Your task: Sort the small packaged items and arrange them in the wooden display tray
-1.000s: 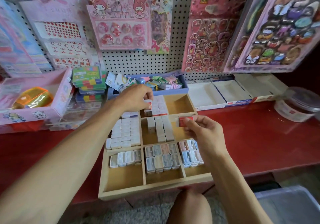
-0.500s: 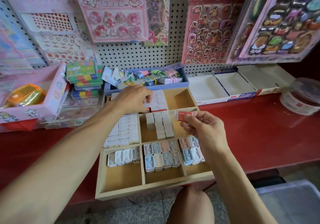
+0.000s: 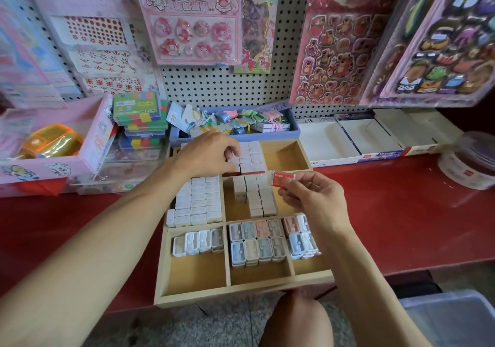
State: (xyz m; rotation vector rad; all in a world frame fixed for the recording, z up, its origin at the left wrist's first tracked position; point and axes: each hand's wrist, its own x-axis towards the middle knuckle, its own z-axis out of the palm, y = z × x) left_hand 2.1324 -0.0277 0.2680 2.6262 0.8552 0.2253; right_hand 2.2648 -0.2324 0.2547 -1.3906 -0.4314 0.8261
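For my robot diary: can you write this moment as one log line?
left hand: on white packs, back compartment | right hand: pinching red pack above wooden tray | red pack: not placed

One head-worn wide view looks forward and down from close above the red surface [image 3: 401,212]. It faces the pegboard [image 3: 214,84] straight ahead, with the tray [image 3: 241,290] at centre. Both forearms reach in from the bottom edge, and a knee [image 3: 294,317] shows below.
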